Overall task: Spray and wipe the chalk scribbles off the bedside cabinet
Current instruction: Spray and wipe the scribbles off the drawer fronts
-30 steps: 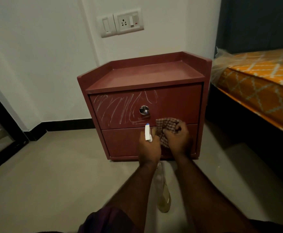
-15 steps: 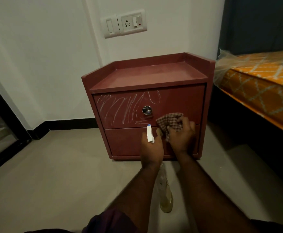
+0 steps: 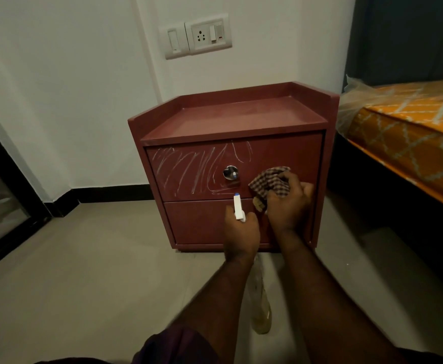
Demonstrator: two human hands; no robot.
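Gripping the sprayer (image 3: 238, 209), left hand (image 3: 241, 232) faces white scribbles (image 3: 188, 169) on red cabinet (image 3: 241, 122); right hand (image 3: 288, 206) clutches cloth (image 3: 269, 181).

Dim, warm indoor light, soft shadows — wide-angle bending at edges

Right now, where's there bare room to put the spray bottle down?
The cabinet top, inside its raised rim, shows bare. So does the floor between the cabinet's left side and the black skirting. Crowded: in front of the drawers, where the left hand grips the spray bottle and the right hand grips the checked cloth.
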